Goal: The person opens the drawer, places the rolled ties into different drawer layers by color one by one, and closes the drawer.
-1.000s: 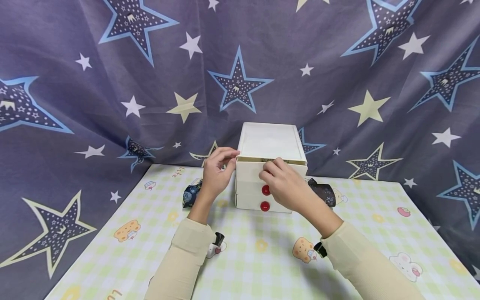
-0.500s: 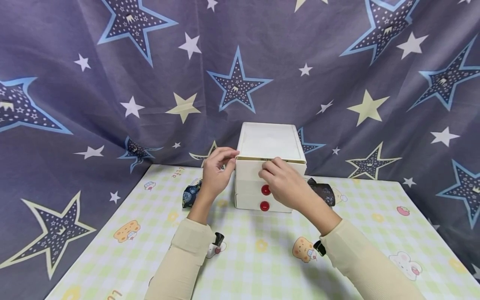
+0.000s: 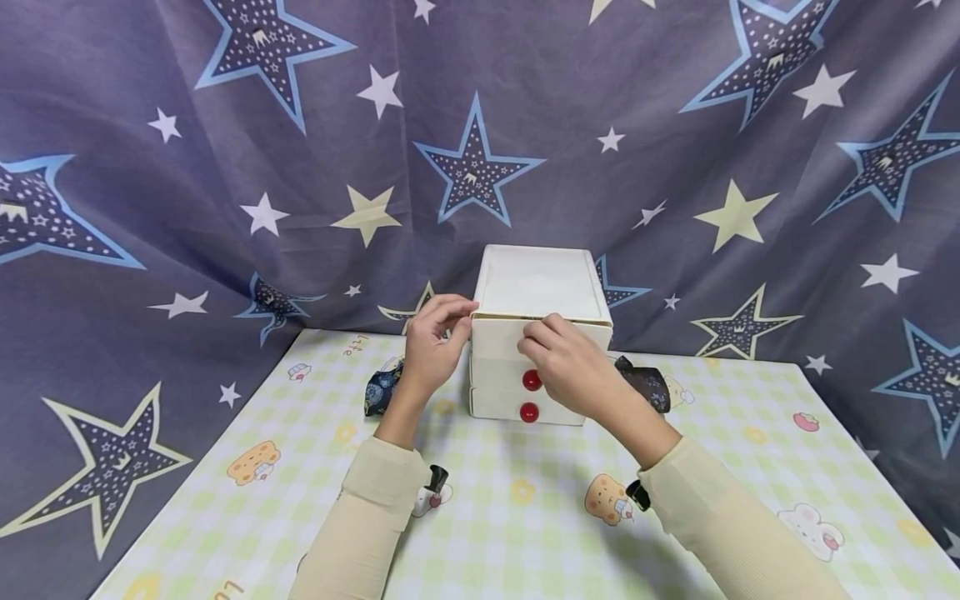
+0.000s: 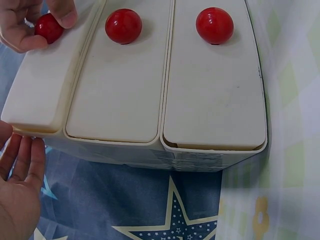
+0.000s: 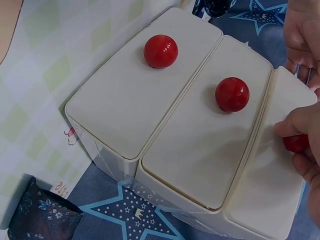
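A white three-drawer box (image 3: 543, 279) stands near the back of the table, its drawer fronts facing me. Each drawer has a round red knob. My right hand (image 3: 570, 367) pinches the top drawer's knob (image 4: 49, 28) between thumb and fingers; in the head view the hand covers that knob. A thin gap shows above the top drawer's front. The middle knob (image 3: 532, 380) and bottom knob (image 3: 529, 412) are untouched. My left hand (image 3: 437, 342) touches the box's upper left front edge with its fingers fairly straight, as the left wrist view also shows.
A blue patterned cloth item (image 3: 382, 390) lies left of the box, and a dark patterned one (image 3: 647, 388) lies to its right. A checked cloth (image 3: 487, 533) covers the table. Behind hangs a star-print curtain (image 3: 315, 192).
The top drawer has slid slightly inward, and the gap above its front has narrowed. My right hand stays on the knob; the left hand has hardly moved.
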Motion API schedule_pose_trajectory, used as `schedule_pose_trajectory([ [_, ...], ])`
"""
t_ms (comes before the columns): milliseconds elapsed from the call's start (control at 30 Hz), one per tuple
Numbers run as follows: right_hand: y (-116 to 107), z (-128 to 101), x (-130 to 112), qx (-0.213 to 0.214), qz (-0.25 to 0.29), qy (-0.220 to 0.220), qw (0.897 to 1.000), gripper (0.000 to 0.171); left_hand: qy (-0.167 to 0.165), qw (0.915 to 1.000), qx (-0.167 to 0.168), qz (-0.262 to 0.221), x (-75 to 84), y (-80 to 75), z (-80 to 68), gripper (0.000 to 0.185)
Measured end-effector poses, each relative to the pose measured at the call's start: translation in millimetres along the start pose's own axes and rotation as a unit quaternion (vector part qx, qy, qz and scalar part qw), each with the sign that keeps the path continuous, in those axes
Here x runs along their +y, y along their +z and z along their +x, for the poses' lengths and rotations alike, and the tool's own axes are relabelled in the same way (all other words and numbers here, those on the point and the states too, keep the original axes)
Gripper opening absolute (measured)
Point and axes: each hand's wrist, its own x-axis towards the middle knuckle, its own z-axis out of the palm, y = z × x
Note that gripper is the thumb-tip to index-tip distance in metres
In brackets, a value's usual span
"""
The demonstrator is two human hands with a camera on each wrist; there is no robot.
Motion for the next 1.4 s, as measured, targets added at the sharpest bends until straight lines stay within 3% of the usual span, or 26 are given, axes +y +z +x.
schedule_pose_trajectory([
  [1400, 5.1, -0.8, 2.5, 0.011, -0.023, 0.0, 1.0, 0.024, -0.011, 0.9999, -0.003, -0.005, 3.1, -0.4, 0.5, 0.019],
])
